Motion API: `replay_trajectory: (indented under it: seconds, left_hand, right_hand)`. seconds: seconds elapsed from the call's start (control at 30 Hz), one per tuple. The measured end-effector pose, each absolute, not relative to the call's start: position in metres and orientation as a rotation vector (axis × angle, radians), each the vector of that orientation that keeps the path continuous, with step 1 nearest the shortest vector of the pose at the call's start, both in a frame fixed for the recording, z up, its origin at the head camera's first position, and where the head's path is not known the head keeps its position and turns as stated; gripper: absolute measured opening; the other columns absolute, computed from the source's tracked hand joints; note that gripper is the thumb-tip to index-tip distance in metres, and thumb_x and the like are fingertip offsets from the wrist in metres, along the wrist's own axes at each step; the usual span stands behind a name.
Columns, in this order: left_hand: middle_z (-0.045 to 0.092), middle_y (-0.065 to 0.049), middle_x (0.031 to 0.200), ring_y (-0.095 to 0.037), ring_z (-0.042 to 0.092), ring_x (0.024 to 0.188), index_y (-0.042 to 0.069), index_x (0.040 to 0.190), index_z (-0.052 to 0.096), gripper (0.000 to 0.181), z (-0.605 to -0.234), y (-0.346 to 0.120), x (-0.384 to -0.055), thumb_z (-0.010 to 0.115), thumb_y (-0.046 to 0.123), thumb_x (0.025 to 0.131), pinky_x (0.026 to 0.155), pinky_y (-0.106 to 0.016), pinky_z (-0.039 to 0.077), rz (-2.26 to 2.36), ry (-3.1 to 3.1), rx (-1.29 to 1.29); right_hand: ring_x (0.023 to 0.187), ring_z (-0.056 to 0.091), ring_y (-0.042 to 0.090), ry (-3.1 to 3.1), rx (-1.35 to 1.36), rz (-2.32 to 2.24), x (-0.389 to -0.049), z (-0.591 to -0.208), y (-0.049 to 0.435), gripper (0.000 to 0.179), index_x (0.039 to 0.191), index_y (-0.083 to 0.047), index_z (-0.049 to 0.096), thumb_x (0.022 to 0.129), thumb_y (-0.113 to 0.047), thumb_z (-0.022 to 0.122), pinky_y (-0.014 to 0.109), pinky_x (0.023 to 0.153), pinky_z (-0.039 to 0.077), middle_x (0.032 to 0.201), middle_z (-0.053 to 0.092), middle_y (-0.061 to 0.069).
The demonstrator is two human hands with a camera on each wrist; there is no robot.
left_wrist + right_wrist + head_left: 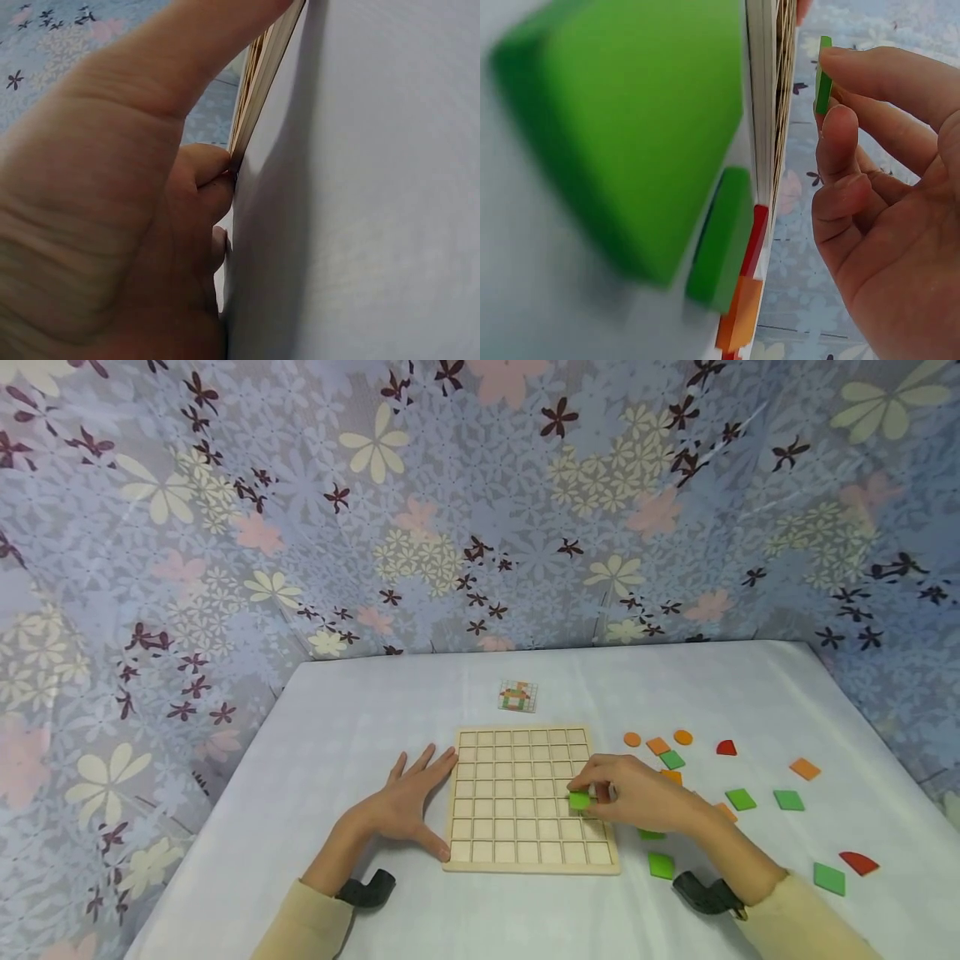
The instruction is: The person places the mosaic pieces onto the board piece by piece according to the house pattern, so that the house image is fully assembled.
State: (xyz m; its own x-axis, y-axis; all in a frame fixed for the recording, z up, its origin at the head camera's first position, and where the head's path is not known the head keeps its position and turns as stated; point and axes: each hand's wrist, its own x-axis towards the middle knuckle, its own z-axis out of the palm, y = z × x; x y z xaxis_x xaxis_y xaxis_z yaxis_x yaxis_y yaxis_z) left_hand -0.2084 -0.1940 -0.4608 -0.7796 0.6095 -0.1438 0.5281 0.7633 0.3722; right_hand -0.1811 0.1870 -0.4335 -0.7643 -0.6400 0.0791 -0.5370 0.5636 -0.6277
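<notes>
While one hand (630, 789) pinches a tile (578, 801), printing (515, 695) covers a card (529, 704).

Green tile (579, 800) above gridded board (527, 807)

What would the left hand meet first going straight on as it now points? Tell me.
The left hand would likely meet the flat, pale wooden grid board first, at its left edge; it seems to touch there, though exact contact is unclear.

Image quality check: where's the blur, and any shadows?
Right wrist: closest green tile blurred, pinched green tile in the right hand looks sharper; left wrist: soft shadow on the white cloth beside the wooden board; head: no obvious blur.
</notes>
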Motion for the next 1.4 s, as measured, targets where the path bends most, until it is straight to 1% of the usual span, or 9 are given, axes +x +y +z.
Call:
replay_trajectory:
  seconds: [0.17,0.43,0.6,0.83,1.07,1.23,1.4]
  left_hand:
    - [0.006,0.007,0.160,-0.023,-0.004,0.145,0.019,0.156,0.011,0.144,-0.462,-0.194,-0.210,0.074,0.082,0.043,0.112,-0.052,-0.009,0.455,2.714,0.902]
    - [0.007,0.005,0.160,-0.024,-0.004,0.146,0.018,0.156,0.011,0.143,-0.462,-0.193,-0.210,0.074,0.082,0.044,0.112,-0.053,-0.009,0.469,2.707,0.919]
    - [0.008,0.004,0.160,-0.024,-0.003,0.146,0.017,0.156,0.012,0.144,-0.463,-0.194,-0.209,0.074,0.081,0.043,0.112,-0.053,-0.009,0.471,2.715,0.913]
    - [0.008,0.003,0.160,-0.024,-0.004,0.145,0.017,0.156,0.012,0.144,-0.462,-0.196,-0.208,0.074,0.081,0.043,0.112,-0.053,-0.010,0.505,2.706,0.914]
    - [0.009,0.002,0.160,-0.027,-0.002,0.146,0.016,0.156,0.012,0.144,-0.461,-0.196,-0.210,0.073,0.082,0.043,0.111,-0.055,-0.008,0.496,2.716,0.951]
    - [0.009,0.002,0.160,-0.026,-0.002,0.146,0.016,0.156,0.012,0.144,-0.461,-0.195,-0.210,0.073,0.082,0.042,0.112,-0.055,-0.008,0.487,2.718,0.934]
    - [0.009,0.003,0.160,-0.025,-0.003,0.146,0.016,0.156,0.012,0.145,-0.462,-0.195,-0.208,0.075,0.080,0.042,0.112,-0.053,-0.009,0.487,2.714,0.916]
  right_hand:
    - [0.070,0.053,0.008,2.627,-1.014,-0.987,-0.185,-0.433,0.175,0.030,0.115,-0.016,0.071,0.085,-0.016,0.073,0.023,0.056,0.045,0.095,0.061,-0.011]
    - [0.072,0.054,0.009,2.610,-1.035,-0.971,-0.187,-0.435,0.158,0.029,0.113,-0.018,0.072,0.084,-0.016,0.073,0.024,0.062,0.048,0.096,0.061,-0.011]
    - [0.072,0.054,0.008,2.588,-1.075,-0.969,-0.188,-0.437,0.149,0.027,0.114,-0.016,0.072,0.086,-0.017,0.073,0.024,0.062,0.048,0.099,0.061,-0.011]
    - [0.073,0.054,0.006,2.586,-1.072,-0.961,-0.189,-0.434,0.139,0.027,0.113,-0.018,0.073,0.086,-0.018,0.073,0.024,0.063,0.049,0.099,0.061,-0.012]
    - [0.073,0.055,0.010,2.608,-1.092,-0.956,-0.189,-0.433,0.131,0.026,0.110,-0.016,0.074,0.084,-0.016,0.074,0.025,0.064,0.048,0.096,0.062,-0.010]
    - [0.072,0.054,0.007,2.615,-1.103,-0.943,-0.189,-0.433,0.124,0.026,0.112,-0.016,0.073,0.086,-0.019,0.073,0.025,0.065,0.047,0.097,0.061,-0.010]
    - [0.072,0.053,0.005,2.607,-1.096,-0.961,-0.188,-0.434,0.117,0.026,0.112,-0.015,0.073,0.086,-0.018,0.073,0.025,0.063,0.049,0.098,0.061,-0.009]
